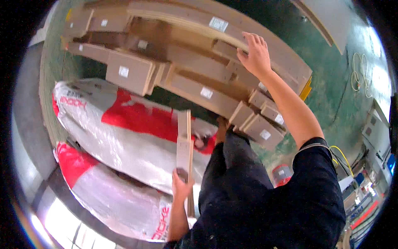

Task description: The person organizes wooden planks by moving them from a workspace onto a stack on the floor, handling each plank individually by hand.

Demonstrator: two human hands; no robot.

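My left hand (pixel 181 186), low in the picture, is closed around a narrow light-brown board (pixel 183 151). The board has a pale edge and stretches away from me in front of the wrapped packages; a short step shows partway along, so I cannot tell if it is one piece or two. Farther off to the right, my right hand (pixel 256 56) reaches over a long brown panel (pixel 186 18), fingers apart near its edge. Below that hand lie several smaller brown boards (pixel 259 128), some with white labels. A labelled brown panel (pixel 128 71) stands out at the left of the stacks.
Two long packages in clear plastic, white and red, lie at left: a larger one (pixel 124 133) and a nearer one (pixel 112 199). Green floor (pixel 327 83) shows at right, with a coiled pale cable (pixel 360 72). A red container (pixel 282 174) stands beside my legs.
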